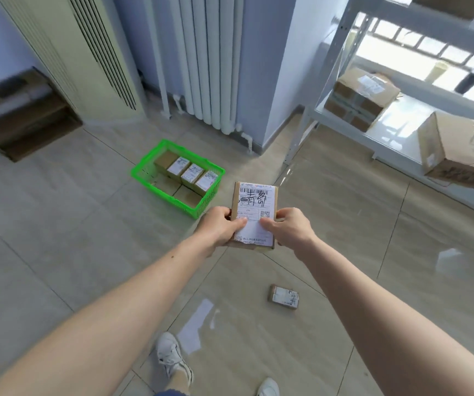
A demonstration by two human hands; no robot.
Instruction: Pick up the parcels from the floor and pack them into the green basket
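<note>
Glossy beige tiled floor (344, 238), bright green plastic lattice basket (147, 174), matt brown cardboard parcel (254, 195) with smooth white paper label, grey painted metal shelf (341, 52)

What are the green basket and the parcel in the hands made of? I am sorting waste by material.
Green basket: looks like moulded plastic, bright and slightly glossy, with open lattice walls. Parcel: seems to be plain brown cardboard, matt, with bare brown edges around a white printed paper label; the left hand and right hand grip its near end.

Left hand (221, 226), right hand (289, 227) grip parcel (254, 207); green basket (155, 178) beyond.
</note>
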